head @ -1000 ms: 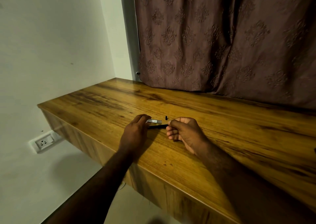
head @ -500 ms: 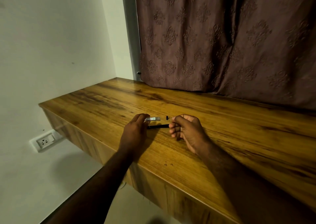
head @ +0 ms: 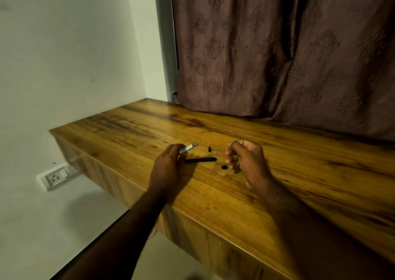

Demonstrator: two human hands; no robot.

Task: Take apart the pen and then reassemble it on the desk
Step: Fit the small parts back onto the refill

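The pen lies in pieces on the wooden desk (head: 299, 172). My left hand (head: 167, 166) pinches the silver pen piece (head: 189, 147) at its near end, and the piece tilts up off the wood. The black barrel (head: 201, 160) lies flat between my hands, touched by neither. A short black piece (head: 209, 149) and a tiny thin part (head: 214, 153) rest just beyond it. Another small black piece (head: 224, 167) sits by my right hand (head: 245, 160). That hand's fingers are curled, thumb against fingertips; I cannot tell whether a small part is pinched there.
The desk's front edge (head: 192, 213) runs diagonally below my wrists. A patterned curtain (head: 277, 55) hangs behind the desk. A white wall with a power socket (head: 56, 177) is to the left.
My right hand let go of the black barrel's end and drew away to the right; a small black piece now lies beside it. My left hand lifted the silver piece at a tilt.
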